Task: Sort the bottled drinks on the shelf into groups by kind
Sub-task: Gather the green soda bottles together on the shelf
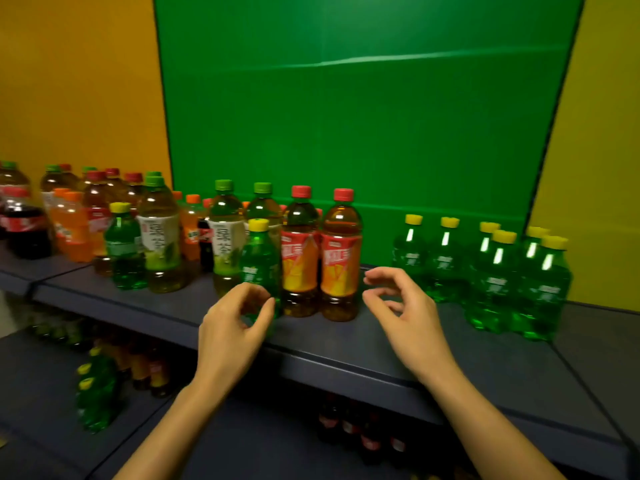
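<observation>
L hand (235,320) at green bottle (260,261), R hand (408,313) relaxed

Lighting: dim and even, with bright vertical glints on the green bottles (498,258) at right and a pale streak of glare along a crease in the green panel (346,98). Focus: soft throughout, labels smeared, lower shelf (52,375) dark and blurred. Lens: wide-angle, shelf (346,341) and panel edges slanting outward toward the corners.
</observation>
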